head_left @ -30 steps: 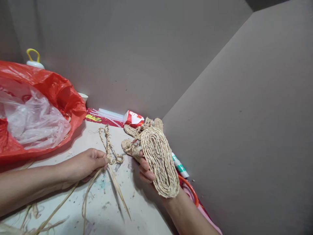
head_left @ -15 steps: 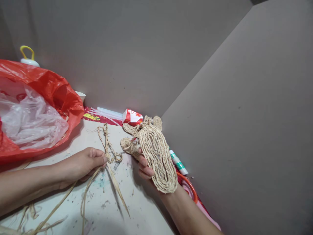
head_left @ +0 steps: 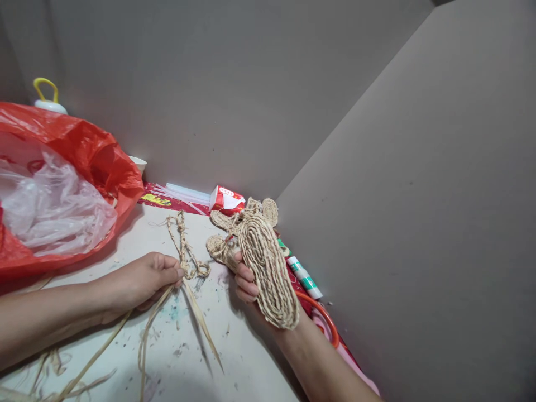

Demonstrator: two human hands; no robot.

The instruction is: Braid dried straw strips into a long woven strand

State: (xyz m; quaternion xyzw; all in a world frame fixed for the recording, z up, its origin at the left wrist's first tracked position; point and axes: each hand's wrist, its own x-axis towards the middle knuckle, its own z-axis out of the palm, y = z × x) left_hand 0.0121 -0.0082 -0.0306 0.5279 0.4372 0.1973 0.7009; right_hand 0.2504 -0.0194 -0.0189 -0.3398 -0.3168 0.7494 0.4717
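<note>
My left hand [head_left: 161,276] pinches a straw braid [head_left: 182,245] close to its loose end. The braided part lies looped on the table beyond my fingertips, while flat unbraided strands [head_left: 201,324] trail towards me. In my right hand [head_left: 246,279] is an oval straw shoe sole [head_left: 270,273] of coiled, twisted cord, tilted with its broad face towards me. My fingers wrap its left edge; the thumb is hidden behind it. Just past this sole lie smaller woven straw pieces [head_left: 224,222], one of them slipper-shaped [head_left: 220,248].
A red plastic bag [head_left: 84,131] with clear plastic inside fills the left side. Along the wall are pale sticks [head_left: 184,192], a red tissue pack [head_left: 226,200] and a green-and-white roll [head_left: 305,277]. An orange rim [head_left: 324,315] shows at right. Grey walls meet behind the table [head_left: 180,357].
My right hand has turned the straw sole slightly, so it looks narrower and sits a little further left. My left hand and the braid stay in place.
</note>
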